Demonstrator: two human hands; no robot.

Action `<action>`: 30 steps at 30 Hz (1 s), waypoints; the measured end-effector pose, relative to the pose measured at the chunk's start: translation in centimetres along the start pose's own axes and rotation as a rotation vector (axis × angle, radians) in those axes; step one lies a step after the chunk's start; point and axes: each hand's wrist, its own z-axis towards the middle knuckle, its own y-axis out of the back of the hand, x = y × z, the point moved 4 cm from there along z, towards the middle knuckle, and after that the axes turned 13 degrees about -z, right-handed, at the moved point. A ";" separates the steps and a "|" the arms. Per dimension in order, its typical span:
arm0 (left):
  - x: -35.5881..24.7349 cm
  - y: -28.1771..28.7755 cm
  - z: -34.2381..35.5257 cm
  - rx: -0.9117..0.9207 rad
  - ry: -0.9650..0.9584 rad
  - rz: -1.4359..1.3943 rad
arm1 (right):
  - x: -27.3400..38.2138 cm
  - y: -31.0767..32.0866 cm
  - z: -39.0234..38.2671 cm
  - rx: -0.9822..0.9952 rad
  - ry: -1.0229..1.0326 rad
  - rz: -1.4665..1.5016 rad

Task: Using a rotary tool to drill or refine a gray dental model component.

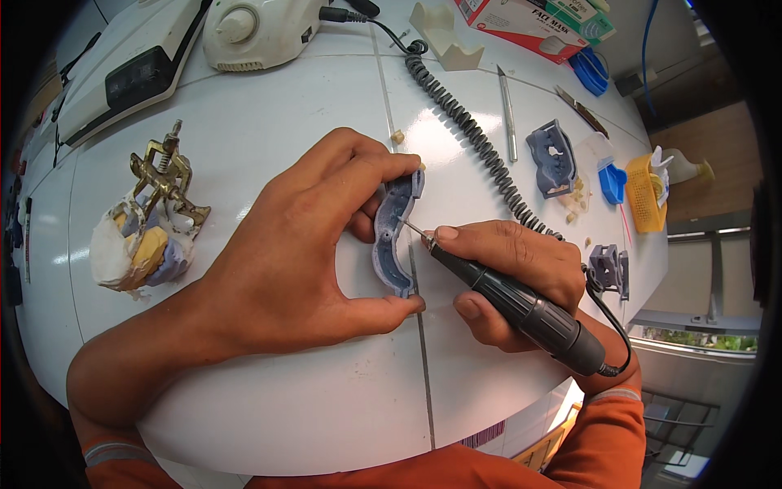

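Observation:
My left hand grips a curved blue-grey dental mould piece by its two ends, thumb at the near end and fingers at the far end. Closed around a black rotary handpiece, my right hand holds it like a pen. The thin metal bur at its tip meets or nearly meets the mould's inner right edge; I cannot tell if it touches. A black coiled cord crosses the table beyond my right hand.
On the left stands a brass articulator with a plaster cast. A white control box sits at the back. A scalpel, a knife, another mould piece, a blue scoop and a yellow basket lie to the right.

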 end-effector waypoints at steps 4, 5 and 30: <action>0.0 0.0 0.0 0.006 0.001 -0.006 | 0.1 -0.1 0.1 0.010 0.049 -0.018; 0.1 0.0 0.0 0.007 0.000 -0.005 | 0.1 -0.1 0.1 0.012 0.051 -0.017; 0.0 0.0 0.2 0.003 0.000 -0.010 | -0.4 0.0 -0.1 -0.051 0.041 -0.009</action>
